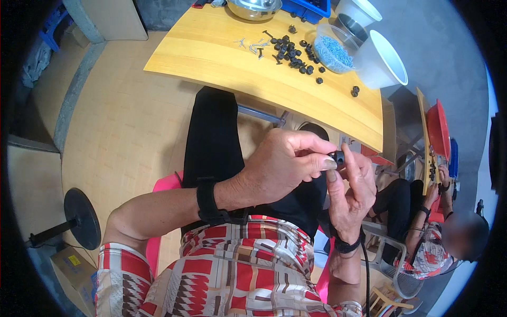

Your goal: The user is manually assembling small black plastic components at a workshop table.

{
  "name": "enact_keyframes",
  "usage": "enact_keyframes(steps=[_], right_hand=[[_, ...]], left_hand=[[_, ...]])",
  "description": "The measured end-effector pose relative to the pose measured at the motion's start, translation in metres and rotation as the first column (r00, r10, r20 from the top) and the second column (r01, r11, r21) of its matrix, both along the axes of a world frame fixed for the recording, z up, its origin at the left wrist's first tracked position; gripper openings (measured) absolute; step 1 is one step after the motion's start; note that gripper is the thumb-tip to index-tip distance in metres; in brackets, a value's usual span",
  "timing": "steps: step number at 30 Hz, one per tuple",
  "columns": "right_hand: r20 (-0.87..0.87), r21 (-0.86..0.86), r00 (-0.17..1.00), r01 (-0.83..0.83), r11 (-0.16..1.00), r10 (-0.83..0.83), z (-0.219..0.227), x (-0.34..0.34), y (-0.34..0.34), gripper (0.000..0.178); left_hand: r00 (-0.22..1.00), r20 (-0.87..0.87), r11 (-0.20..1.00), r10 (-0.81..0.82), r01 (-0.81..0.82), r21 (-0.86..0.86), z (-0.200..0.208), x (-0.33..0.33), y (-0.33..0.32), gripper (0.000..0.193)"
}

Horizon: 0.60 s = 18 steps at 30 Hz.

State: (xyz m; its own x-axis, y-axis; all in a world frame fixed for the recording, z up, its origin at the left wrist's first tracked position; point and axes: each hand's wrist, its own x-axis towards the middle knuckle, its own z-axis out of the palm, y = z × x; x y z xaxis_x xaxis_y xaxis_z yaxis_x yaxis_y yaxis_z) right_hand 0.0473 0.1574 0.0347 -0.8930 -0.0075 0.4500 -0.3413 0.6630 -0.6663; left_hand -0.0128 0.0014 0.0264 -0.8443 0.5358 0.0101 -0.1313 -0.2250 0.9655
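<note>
Over my lap, just off the front edge of the wooden table (206,58), both hands meet around a small round black plastic part (339,157). My left hand (280,164) pinches it from the left between thumb and fingertips. Fingers of my right hand (353,193) close on its right side, with the thumb just below. The fingers partly cover the part, so I cannot make out its full shape. Similar black parts (289,52) lie loosely heaped on the table, beside several thin silver screws (253,47).
A clear bowl of blue screws (334,55) stands near a tilted white tub (383,61). Along the table's far side are a steel bowl (254,8) and a blue crate (306,9). Another person (435,238) sits at a table on the right. A black round-based stand (82,219) is at left.
</note>
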Motion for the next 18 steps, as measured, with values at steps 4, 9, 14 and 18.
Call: enact_keyframes(steps=[4,9,14,18], right_hand=[[-0.069,0.092,0.998,0.005,0.996,0.001,0.0003,0.0005,-0.0021,0.046],[-0.114,0.133,0.994,0.010,0.991,0.005,-0.0042,-0.0024,-0.0016,0.052],[-0.103,0.112,0.995,0.021,0.994,-0.010,-0.0048,-0.0036,-0.0021,0.049],[-0.045,0.011,0.999,0.001,1.000,-0.001,-0.0020,-0.0023,-0.0003,0.041]], left_hand=[[0.999,0.035,1.000,-0.003,0.003,0.012,-0.0020,0.0009,0.0028,0.020],[0.998,0.060,0.999,0.011,-0.013,0.035,-0.0069,0.0030,0.0056,0.019],[0.999,0.003,0.998,0.049,-0.049,0.036,-0.0068,0.0049,0.0070,0.019],[0.998,0.066,1.000,0.000,-0.002,0.022,-0.0060,0.0011,0.0048,0.021]])
